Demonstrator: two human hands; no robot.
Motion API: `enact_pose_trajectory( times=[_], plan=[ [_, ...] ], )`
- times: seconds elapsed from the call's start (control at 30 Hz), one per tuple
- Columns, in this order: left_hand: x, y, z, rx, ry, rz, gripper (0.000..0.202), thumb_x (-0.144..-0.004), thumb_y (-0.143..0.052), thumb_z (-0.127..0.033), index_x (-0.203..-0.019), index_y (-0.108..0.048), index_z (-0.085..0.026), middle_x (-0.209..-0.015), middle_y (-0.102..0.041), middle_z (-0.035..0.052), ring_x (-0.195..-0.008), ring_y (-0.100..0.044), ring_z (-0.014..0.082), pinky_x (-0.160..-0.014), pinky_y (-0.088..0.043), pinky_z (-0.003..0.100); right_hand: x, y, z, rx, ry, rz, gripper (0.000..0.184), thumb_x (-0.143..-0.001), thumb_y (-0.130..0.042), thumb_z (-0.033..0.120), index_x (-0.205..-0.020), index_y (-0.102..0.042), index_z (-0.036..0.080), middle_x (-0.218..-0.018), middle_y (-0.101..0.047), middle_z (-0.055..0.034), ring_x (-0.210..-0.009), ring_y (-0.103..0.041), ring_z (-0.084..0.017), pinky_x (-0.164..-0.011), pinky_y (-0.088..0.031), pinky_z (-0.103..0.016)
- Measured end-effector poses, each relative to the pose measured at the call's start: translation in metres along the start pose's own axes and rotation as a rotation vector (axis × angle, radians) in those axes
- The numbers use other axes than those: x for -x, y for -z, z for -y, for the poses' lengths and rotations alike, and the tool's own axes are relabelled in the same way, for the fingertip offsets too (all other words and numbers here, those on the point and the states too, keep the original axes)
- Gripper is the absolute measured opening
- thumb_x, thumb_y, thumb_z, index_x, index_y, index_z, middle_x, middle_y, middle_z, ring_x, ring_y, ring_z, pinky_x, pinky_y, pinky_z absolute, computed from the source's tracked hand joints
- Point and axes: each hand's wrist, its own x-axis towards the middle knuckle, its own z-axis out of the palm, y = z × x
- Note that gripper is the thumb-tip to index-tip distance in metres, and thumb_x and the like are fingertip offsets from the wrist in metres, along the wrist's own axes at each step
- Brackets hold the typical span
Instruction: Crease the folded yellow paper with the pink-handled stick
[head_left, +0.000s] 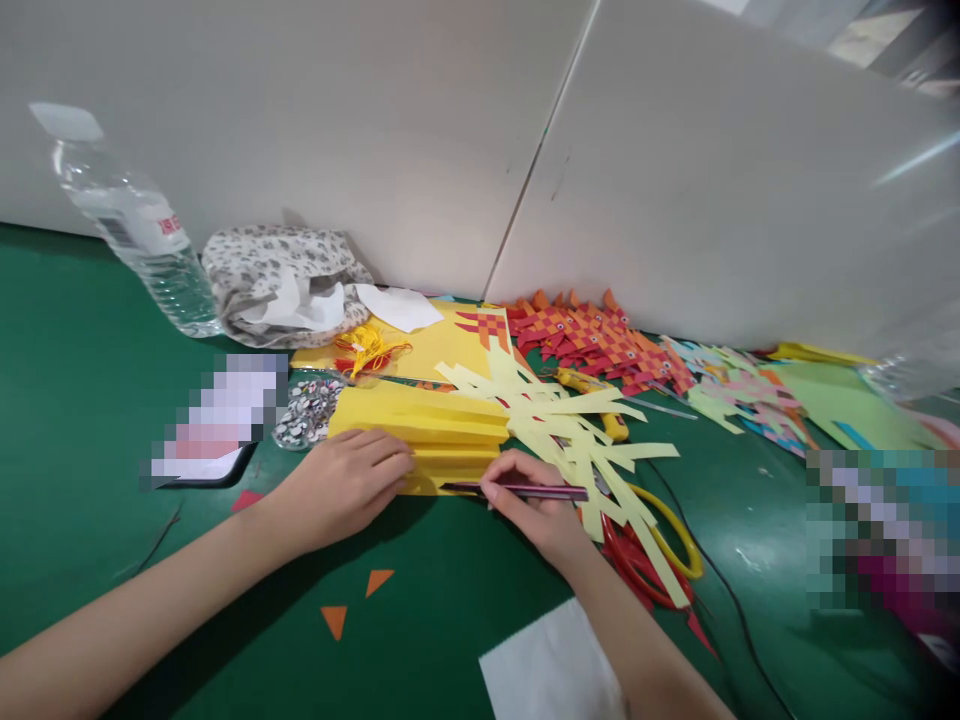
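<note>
A sheet of yellow paper [427,430] with lengthwise folds lies on the green table in front of me. My left hand [360,478] presses on its left part, fingers laid along the paper and gripping nothing. At the lower right edge of the sheet, my right hand [536,505] is closed on a slim purple pen-like tool [551,492]. Its dark pointed tip faces left and lies over the paper near the lower edge. Whether the tip touches the paper I cannot tell. Pale yellow paper strips [592,455] lie crisscrossed just beyond my right hand.
Left stand a water bottle [142,230], a tissue pouch [277,270], a phone [217,420] and a bag of googly eyes [307,410]. Woven red-orange paper fish [585,335] lie by the wall. Red-and-yellow-handled scissors [694,550], a yellow cutter [615,425] and white paper [551,665] are at right.
</note>
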Motion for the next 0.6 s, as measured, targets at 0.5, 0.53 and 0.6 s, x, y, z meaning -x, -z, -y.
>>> enact_pose_trajectory(
  times=[0.5,0.53,0.6],
  plan=[
    [-0.0004,-0.0017,-0.0011,-0.034,-0.041,0.062,0.016,-0.094,-0.044,-0.016,-0.096,-0.059,-0.019,-0.095,-0.068,0.0047,-0.083,-0.064,0.0198,-0.069,-0.05,0.031,-0.0075,0.0092,-0.0053,-0.049,0.054,0.007,0.007,-0.078,-0.072,0.027,-0.082,-0.073,0.021,-0.078,-0.069,-0.004,-0.072,-0.064,-0.017,-0.062,-0.05,-0.027],
    [-0.0001,-0.0015,-0.0015,-0.048,-0.048,0.063,0.015,-0.094,-0.045,-0.016,-0.096,-0.059,-0.019,-0.096,-0.068,0.0047,-0.084,-0.064,0.0203,-0.069,-0.05,0.031,-0.0078,0.0093,-0.0067,-0.045,0.062,0.009,0.008,-0.078,-0.072,0.028,-0.083,-0.074,0.022,-0.078,-0.069,-0.004,-0.072,-0.064,-0.017,-0.063,-0.05,-0.027],
    [0.0007,-0.002,-0.0018,-0.066,-0.056,0.052,0.015,-0.093,-0.046,-0.015,-0.097,-0.059,-0.02,-0.098,-0.068,0.0046,-0.084,-0.064,0.0209,-0.069,-0.05,0.032,-0.0083,0.0094,-0.0091,-0.052,0.063,0.013,0.009,-0.078,-0.073,0.029,-0.084,-0.075,0.023,-0.078,-0.069,-0.004,-0.071,-0.064,-0.016,-0.063,-0.05,-0.028]
  ],
)
